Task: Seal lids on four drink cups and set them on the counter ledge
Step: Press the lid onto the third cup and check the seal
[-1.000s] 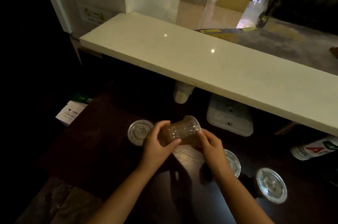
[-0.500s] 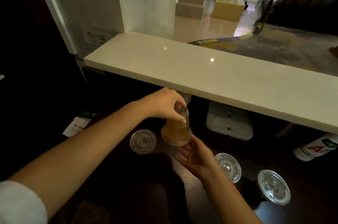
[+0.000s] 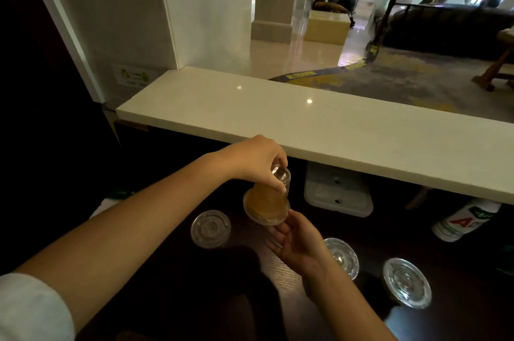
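Counting the drink cups gives four: one in the hands and three standing on the dark counter (image 3: 283, 271). The held cup (image 3: 267, 201) is upside down, its narrow base up and its wide lidded mouth down, with amber liquid inside. The left hand (image 3: 256, 162) comes from nine o'clock and clamps its fingertips (image 3: 279, 187) around the base. The right hand (image 3: 297, 243), at six o'clock of the cup, lies open with spread fingers just under the lidded rim, touching or nearly touching it; which one I cannot tell. This cup hangs in the air just below the front edge of the pale counter ledge (image 3: 319, 129), which bears no cup.

The three standing cups show clear lids: one (image 3: 210, 228) at eight o'clock of the held cup, one (image 3: 343, 257) at four o'clock partly behind the right wrist, one (image 3: 407, 282) farther out at four o'clock. Their contents cannot be made out.

One white lidded box (image 3: 338, 193) sits under the ledge at three o'clock. One bottle (image 3: 467, 219) with a red and green label lies farther right.
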A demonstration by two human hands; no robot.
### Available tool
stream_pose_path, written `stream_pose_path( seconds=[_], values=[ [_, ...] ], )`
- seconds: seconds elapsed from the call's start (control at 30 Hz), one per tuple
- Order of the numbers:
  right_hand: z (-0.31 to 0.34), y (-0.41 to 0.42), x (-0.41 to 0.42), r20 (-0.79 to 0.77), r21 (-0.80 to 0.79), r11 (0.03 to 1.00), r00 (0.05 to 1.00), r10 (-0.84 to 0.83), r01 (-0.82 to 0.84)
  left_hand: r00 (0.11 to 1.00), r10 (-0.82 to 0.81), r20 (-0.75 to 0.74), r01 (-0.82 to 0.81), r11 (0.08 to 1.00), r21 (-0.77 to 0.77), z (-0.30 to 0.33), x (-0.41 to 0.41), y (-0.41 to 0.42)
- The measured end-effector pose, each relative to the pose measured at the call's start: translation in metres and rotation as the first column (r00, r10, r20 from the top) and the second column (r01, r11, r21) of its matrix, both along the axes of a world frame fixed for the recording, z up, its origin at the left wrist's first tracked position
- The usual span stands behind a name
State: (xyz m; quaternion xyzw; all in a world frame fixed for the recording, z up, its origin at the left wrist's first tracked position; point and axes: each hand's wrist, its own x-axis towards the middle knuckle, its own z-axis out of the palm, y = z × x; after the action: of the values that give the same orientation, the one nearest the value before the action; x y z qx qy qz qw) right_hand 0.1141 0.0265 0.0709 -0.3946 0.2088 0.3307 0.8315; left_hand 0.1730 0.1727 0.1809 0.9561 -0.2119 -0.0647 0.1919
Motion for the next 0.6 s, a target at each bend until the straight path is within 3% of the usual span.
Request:
stream_pose_path(
  seconds=[0.1, 0.2, 0.27, 0.4, 0.5, 0.6],
  values=[
    [0.0, -0.003, 0.001, -0.009, 0.005, 1.0, 1.0, -0.023, 0.023, 1.0, 0.009, 0.016, -0.008, 0.999, -0.05, -0.003, -0.006, 0.0],
    [0.001, -0.011, 0.004, 0.024, 0.024, 0.991, 0.991, -0.132, 0.131, 0.996, 0.086, 0.016, -0.081, 0.974, -0.213, -0.019, -0.02, 0.009],
    [0.0, -0.02, 0.008, 0.165, -0.061, 0.984, 0.974, -0.158, 0.169, 0.991, 0.131, -0.008, -0.126, 0.933, -0.338, -0.038, -0.032, 0.017],
    [0.005, -0.033, 0.008, 0.517, -0.33, 0.924, 0.856, 0.005, 0.194, 0.955, 0.294, -0.024, -0.269, 0.832, -0.485, -0.084, -0.056, 0.02],
    [0.009, -0.032, 0.008, 0.666, -0.541, 0.795, 0.718, 0.204, 0.276, 0.91, 0.412, -0.045, -0.37, 0.757, -0.538, -0.116, -0.068, 0.014],
    [0.006, -0.025, 0.003, 0.675, -0.735, 0.517, 0.543, 0.499, 0.439, 0.874, 0.448, -0.191, -0.462, 0.639, -0.615, -0.144, -0.079, 0.002]
  ],
)
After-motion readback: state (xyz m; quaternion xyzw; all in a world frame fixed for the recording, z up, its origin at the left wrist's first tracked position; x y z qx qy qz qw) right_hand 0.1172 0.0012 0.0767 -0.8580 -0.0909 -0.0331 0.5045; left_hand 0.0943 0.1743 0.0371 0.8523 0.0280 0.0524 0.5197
